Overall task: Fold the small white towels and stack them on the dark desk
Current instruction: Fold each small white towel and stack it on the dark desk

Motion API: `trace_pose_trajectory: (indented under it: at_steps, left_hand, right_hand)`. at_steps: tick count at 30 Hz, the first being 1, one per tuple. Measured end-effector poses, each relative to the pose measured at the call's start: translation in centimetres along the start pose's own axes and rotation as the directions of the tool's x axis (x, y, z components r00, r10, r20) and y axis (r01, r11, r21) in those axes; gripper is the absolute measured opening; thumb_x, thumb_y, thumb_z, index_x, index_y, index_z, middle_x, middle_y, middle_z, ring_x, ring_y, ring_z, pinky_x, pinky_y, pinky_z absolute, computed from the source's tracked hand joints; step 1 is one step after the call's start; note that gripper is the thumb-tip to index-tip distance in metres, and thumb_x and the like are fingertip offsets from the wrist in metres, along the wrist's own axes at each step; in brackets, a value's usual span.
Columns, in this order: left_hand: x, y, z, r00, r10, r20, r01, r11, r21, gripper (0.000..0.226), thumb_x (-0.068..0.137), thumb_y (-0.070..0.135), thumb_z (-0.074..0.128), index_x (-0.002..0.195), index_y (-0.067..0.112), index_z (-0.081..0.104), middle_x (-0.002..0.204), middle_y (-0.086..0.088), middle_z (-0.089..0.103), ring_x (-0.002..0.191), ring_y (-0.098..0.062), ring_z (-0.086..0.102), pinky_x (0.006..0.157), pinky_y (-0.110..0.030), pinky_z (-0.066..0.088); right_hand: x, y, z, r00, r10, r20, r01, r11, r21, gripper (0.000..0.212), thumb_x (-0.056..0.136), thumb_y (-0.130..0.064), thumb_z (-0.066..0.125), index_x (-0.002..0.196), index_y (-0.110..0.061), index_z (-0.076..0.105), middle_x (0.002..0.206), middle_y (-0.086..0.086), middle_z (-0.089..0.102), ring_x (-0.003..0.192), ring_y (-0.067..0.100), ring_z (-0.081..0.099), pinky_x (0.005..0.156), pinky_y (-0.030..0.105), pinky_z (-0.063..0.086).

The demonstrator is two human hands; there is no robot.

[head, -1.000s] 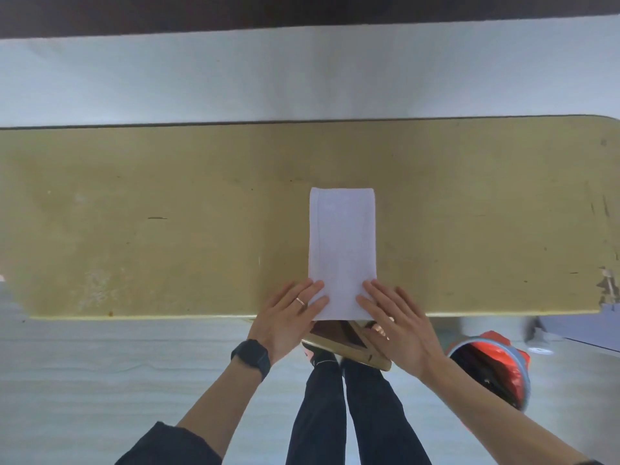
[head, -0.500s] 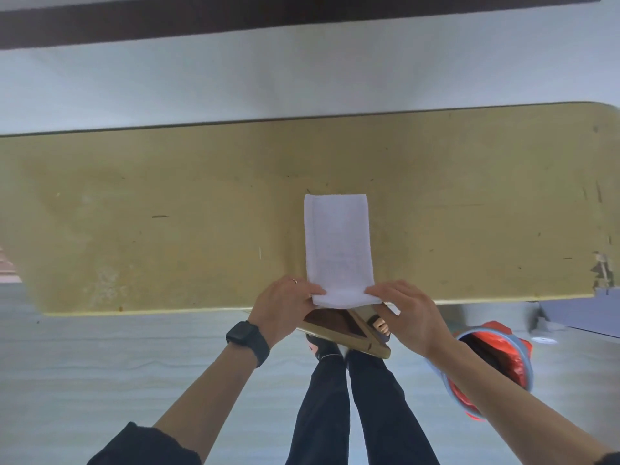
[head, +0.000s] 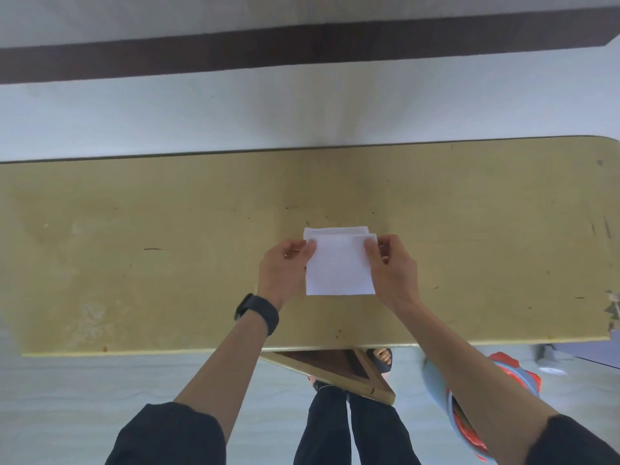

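A small white towel (head: pixel 339 266) lies folded in half on the yellow-brown tabletop (head: pixel 134 256), near its middle. My left hand (head: pixel 285 266) pinches the folded-over layer at its far left corner. At the far right corner my right hand (head: pixel 392 266) pinches the same layer. The upper layer's far edge sits just short of the lower layer's far edge. A dark band (head: pixel 235 55), perhaps the dark desk, runs along the top of the view.
A red and blue basket (head: pixel 516 377) stands on the floor at the lower right, partly behind my right arm. A wooden stool frame (head: pixel 339 370) shows under the table's near edge, by my legs. The table's right edge is chipped.
Both hands lifted the towel's near end and carried it away from me, over onto the far end. The long strip is now a half-length rectangle.
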State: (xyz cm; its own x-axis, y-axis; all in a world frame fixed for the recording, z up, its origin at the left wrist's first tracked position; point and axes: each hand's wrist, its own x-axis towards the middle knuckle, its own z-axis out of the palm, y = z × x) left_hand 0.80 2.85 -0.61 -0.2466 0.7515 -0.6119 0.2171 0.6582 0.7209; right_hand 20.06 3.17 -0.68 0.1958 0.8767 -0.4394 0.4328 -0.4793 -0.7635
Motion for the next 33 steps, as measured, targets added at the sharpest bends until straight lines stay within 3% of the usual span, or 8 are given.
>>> trace_pose_trajectory:
  at_steps: [7, 13, 18, 20, 23, 26, 30, 33]
  left_hand:
    - [1.6, 1.0, 1.5, 0.994, 0.041, -0.099, -0.027, 0.99, 0.14, 0.027, 0.097, 0.045, 0.056, 0.108, 0.022, 0.064, 0.1, 0.01, 0.067, 0.088, -0.006, 0.061, 0.069, -0.022, 0.046]
    - [1.6, 1.2, 1.8, 0.99, 0.04, -0.135, -0.014, 0.983, 0.183, 0.017, 0.098, 0.037, 0.054, 0.1, 0.02, 0.058, 0.086, 0.013, 0.062, 0.076, -0.007, 0.06, 0.058, -0.021, 0.044]
    - [1.8, 1.1, 1.8, 0.983, 0.105, -0.148, -0.057, 0.952, 0.3, 0.019, 0.095, 0.039, 0.056, 0.101, 0.021, 0.051, 0.093, 0.005, 0.062, 0.081, -0.019, 0.063, 0.067, -0.034, 0.053]
    - [1.5, 0.5, 1.7, 0.955, 0.24, -0.175, -0.131, 0.868, 0.478, 0.029, 0.095, 0.042, 0.055, 0.113, 0.021, 0.048, 0.111, -0.001, 0.056, 0.088, -0.023, 0.06, 0.072, -0.038, 0.053]
    - [0.7, -1.5, 2.0, 0.81, 0.584, -0.058, -0.367, 0.581, 0.727, 0.048, 0.094, 0.04, 0.057, 0.135, 0.017, 0.043, 0.138, -0.011, 0.05, 0.115, -0.033, 0.054, 0.09, -0.044, 0.049]
    - [0.8, -3.7, 3.1, 0.742, 0.653, 0.153, -0.493, 0.376, 0.785, 0.06, 0.099, 0.044, 0.044, 0.152, 0.019, 0.033, 0.16, -0.005, 0.029, 0.144, -0.028, 0.032, 0.115, -0.054, 0.029]
    - [1.6, -5.9, 3.3, 0.796, 0.558, 0.234, -0.488, 0.364, 0.793, 0.061, 0.103, 0.051, 0.02, 0.159, 0.03, 0.012, 0.166, 0.01, -0.007, 0.153, -0.015, 0.003, 0.121, -0.055, 0.004]
    - [1.5, -6.3, 3.1, 0.815, 0.527, 0.242, -0.481, 0.382, 0.789, 0.063, 0.102, 0.054, 0.019, 0.159, 0.032, 0.002, 0.163, 0.015, -0.019, 0.153, -0.014, -0.006, 0.121, -0.049, -0.009]
  right_hand:
    - [2.4, 0.2, 1.2, 0.999, -0.02, -0.033, 0.011, 0.965, -0.262, 0.026, 0.102, -0.047, 0.039, 0.103, -0.025, 0.053, 0.082, -0.013, 0.062, 0.076, 0.016, 0.06, 0.068, 0.041, 0.052]
    - [3.0, 0.0, 1.6, 0.998, -0.039, -0.045, 0.018, 0.917, -0.399, 0.024, 0.1, -0.05, 0.039, 0.1, -0.028, 0.049, 0.082, -0.015, 0.063, 0.075, 0.016, 0.061, 0.066, 0.036, 0.049]
    - [3.0, -0.3, 1.4, 0.998, -0.045, -0.053, 0.017, 0.897, -0.441, 0.027, 0.099, -0.053, 0.04, 0.102, -0.026, 0.047, 0.083, -0.015, 0.062, 0.076, 0.018, 0.061, 0.066, 0.037, 0.05]
    - [2.5, -0.2, 0.9, 0.994, -0.078, -0.078, 0.028, 0.865, -0.502, 0.033, 0.098, -0.053, 0.042, 0.111, -0.023, 0.048, 0.096, -0.014, 0.055, 0.08, 0.019, 0.056, 0.067, 0.034, 0.043]
    - [0.9, 0.6, 0.6, 0.943, -0.282, -0.175, 0.158, 0.845, -0.511, 0.036, 0.097, -0.043, 0.048, 0.119, -0.015, 0.053, 0.112, -0.002, 0.055, 0.097, 0.022, 0.053, 0.072, 0.035, 0.044]
    - [0.1, 1.9, 2.2, 0.877, -0.474, -0.078, 0.348, 0.739, -0.576, 0.044, 0.099, -0.037, 0.041, 0.133, -0.011, 0.052, 0.138, 0.005, 0.053, 0.122, 0.025, 0.046, 0.096, 0.042, 0.043]
    - [0.8, 3.4, 3.9, 0.889, -0.426, 0.168, 0.425, 0.63, -0.65, 0.063, 0.104, -0.042, 0.022, 0.158, -0.014, 0.009, 0.166, -0.002, 0.006, 0.152, 0.012, 0.001, 0.121, 0.046, 0.005]
    - [1.0, 4.5, 3.9, 0.899, -0.374, 0.227, 0.421, 0.6, -0.68, 0.066, 0.103, -0.048, 0.015, 0.158, -0.015, -0.003, 0.166, -0.004, -0.006, 0.152, 0.011, -0.008, 0.122, 0.051, -0.002]
